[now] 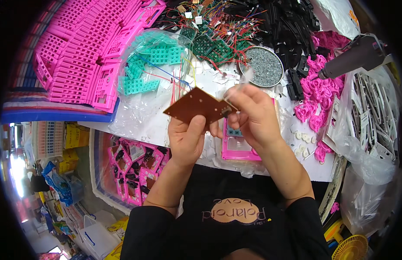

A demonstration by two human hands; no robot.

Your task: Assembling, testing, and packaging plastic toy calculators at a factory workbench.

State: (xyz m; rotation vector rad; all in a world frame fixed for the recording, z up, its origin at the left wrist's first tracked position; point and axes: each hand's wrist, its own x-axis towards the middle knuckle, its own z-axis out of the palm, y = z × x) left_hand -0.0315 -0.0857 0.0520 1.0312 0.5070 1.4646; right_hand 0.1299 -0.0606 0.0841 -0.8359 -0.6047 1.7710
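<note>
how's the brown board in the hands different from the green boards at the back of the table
The brown circuit board is plain brown on the side shown, while the green circuit boards are grid-patterned. The brown one is held up by the left hand and right hand; the green ones lie heaped among wires. Both are flat boards.

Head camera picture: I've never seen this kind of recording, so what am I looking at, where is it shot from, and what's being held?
It is one fisheye view from a camera on a person's head, looking down at their bare hands; no machine. The left hand holds a brown circuit board. The right hand pinches at the board's edge; what its fingers hold is too small to tell. On the white table lie pink plastic frames, teal parts in a clear bag, wired green boards, black parts and a round dish of grey bits.
</note>
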